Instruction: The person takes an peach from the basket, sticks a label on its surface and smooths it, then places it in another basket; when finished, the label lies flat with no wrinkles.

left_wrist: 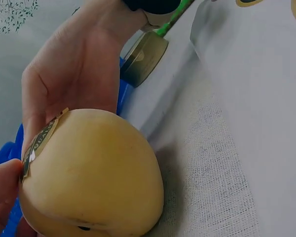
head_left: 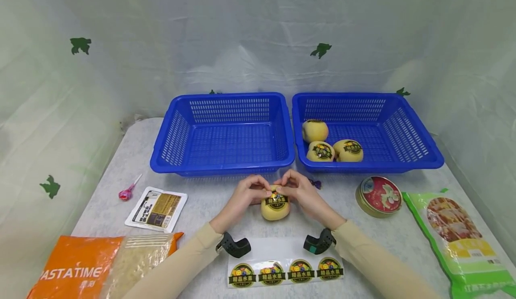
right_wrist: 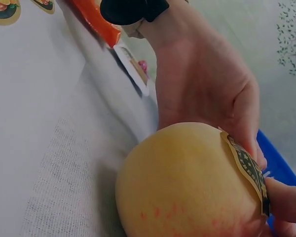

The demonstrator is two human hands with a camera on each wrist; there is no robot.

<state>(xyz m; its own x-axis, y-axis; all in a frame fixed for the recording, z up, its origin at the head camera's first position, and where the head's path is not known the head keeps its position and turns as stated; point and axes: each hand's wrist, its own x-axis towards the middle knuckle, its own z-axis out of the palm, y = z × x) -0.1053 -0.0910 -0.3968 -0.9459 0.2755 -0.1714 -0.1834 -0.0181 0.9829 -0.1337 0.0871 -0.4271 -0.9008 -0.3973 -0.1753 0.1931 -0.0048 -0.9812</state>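
A yellow apple (head_left: 275,214) sits on the table between both hands, in front of the baskets. Across its upper side lies a black and gold fruit sticker (head_left: 277,201). My left hand (head_left: 251,192) holds the apple from the left, its thumb at the sticker's edge. From the right, my right hand (head_left: 297,190) grips it too, thumb on the sticker's upper part. In the left wrist view the sticker (left_wrist: 39,145) has an edge standing off the apple (left_wrist: 98,173). The right wrist view shows the apple's (right_wrist: 182,173) reddish flecks and the sticker (right_wrist: 247,170) beside a thumb.
A sticker sheet (head_left: 282,249) lies in front. Behind stand two blue baskets, the left one (head_left: 223,170) and the right one (head_left: 371,167), which holds three stickered apples (head_left: 321,151). Around lie a lollipop (head_left: 126,194), a food packet (head_left: 156,209), a pasta bag (head_left: 80,263), a tin (head_left: 379,196) and a green bag (head_left: 459,241).
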